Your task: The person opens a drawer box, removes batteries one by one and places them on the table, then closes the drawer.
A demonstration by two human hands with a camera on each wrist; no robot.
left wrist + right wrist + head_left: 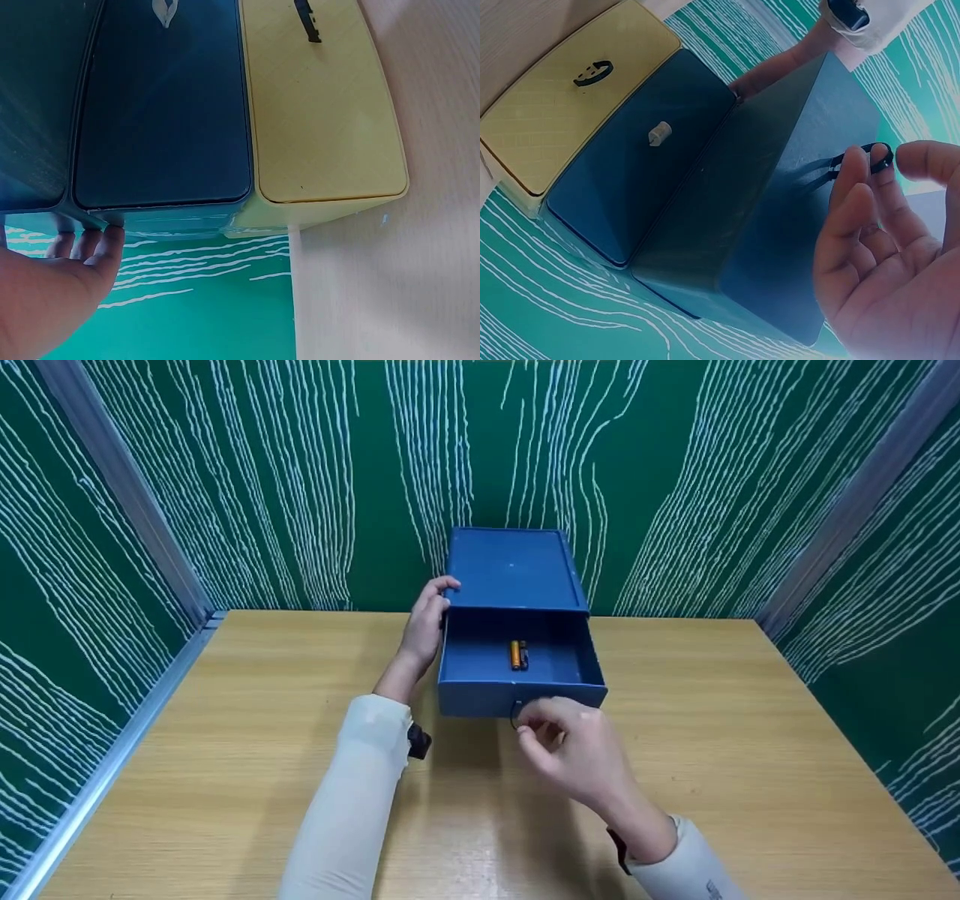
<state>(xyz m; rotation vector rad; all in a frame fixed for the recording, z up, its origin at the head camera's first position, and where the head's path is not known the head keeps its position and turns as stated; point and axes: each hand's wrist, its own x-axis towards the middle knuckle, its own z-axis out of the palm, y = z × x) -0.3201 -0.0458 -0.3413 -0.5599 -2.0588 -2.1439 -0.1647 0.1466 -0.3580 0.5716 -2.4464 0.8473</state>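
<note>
A blue drawer cabinet (511,566) stands at the back of the table with its top drawer (472,699) pulled out. Inside that drawer lie two batteries (515,655) side by side, orange and black. My right hand (581,746) is at the drawer's front, its fingers curled through the black loop pull (885,159). On the cabinet's left side rests my left hand (426,622), fingertips at the upper edge. The left wrist view shows its fingers against the side wall, not wrapped around anything.
Below the opened drawer are a closed blue drawer (641,161) with a whitish pull and a closed yellow drawer (577,90) with a black loop. The wooden table (247,750) meets green walls (420,472) with white wavy lines behind the cabinet.
</note>
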